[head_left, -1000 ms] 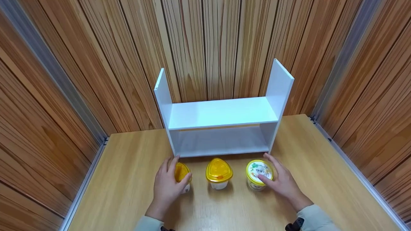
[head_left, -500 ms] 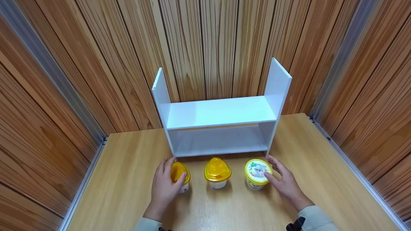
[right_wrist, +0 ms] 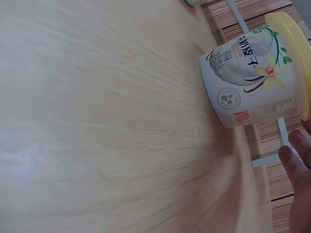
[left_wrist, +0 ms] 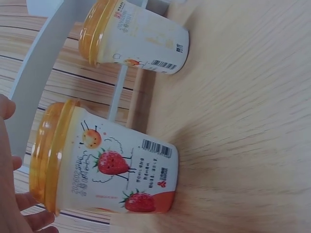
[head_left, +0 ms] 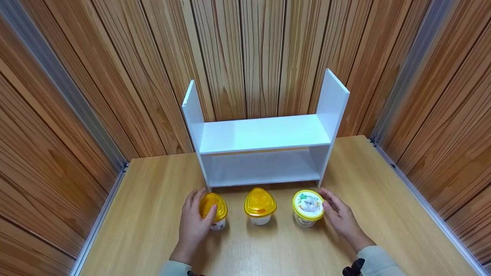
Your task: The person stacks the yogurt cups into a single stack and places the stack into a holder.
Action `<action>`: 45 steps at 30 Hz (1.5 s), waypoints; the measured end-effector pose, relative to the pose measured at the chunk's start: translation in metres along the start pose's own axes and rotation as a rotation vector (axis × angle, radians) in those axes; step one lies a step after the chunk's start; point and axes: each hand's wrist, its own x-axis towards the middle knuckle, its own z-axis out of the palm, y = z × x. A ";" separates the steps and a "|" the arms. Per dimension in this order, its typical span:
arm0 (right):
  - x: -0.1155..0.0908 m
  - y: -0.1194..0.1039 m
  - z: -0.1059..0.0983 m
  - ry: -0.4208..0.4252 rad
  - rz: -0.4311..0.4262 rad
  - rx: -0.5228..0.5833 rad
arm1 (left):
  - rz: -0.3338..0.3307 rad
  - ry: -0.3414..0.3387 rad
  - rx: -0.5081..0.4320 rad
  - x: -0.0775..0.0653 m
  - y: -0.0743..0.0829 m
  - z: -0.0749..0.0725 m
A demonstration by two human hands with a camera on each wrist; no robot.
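Observation:
In the head view, a strawberry-printed yogurt cup [head_left: 213, 207] with an orange domed lid stands upright at left. My left hand [head_left: 193, 218] is around its left side, fingers loosely bent, thumb over the lid's near edge. The left wrist view shows fingertips close by the lid of this cup [left_wrist: 116, 165]; contact is unclear. To the right is a rounder cup [head_left: 308, 207] with a white, yellow-rimmed lid. Beside it my right hand [head_left: 341, 218] has its fingers relaxed and thumb near the rim. In the right wrist view, fingers [right_wrist: 294, 160] lie just beyond this cup.
Another orange-lidded cup [head_left: 260, 206] stands between the two. Right behind the row is a white two-tier shelf [head_left: 264, 134] with tall side panels. Wood-plank walls [head_left: 264, 57] enclose the wooden table [head_left: 153, 191] at the back and both sides.
The right hand has drawn away to the right, its thumb leaving the white lid. My left hand has shifted slightly left, its thumb pulling back across the orange lid. The cups remain standing.

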 end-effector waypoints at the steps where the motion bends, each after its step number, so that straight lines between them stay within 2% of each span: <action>1: 0.000 0.001 0.000 -0.003 0.005 0.005 | -0.006 -0.001 -0.010 0.000 -0.001 0.000; 18: -0.002 0.008 0.003 -0.071 0.104 0.034 | -0.099 -0.071 -0.133 0.003 -0.015 0.003; 25: -0.004 0.007 0.005 -0.060 0.086 0.003 | -0.074 -0.067 -0.122 0.003 -0.019 0.006; 28: -0.004 0.007 0.005 -0.058 0.082 -0.011 | -0.084 -0.068 -0.135 0.004 -0.020 0.007; 45: -0.006 0.012 0.009 -0.071 0.138 0.056 | -0.156 -0.136 -0.333 0.003 -0.035 0.013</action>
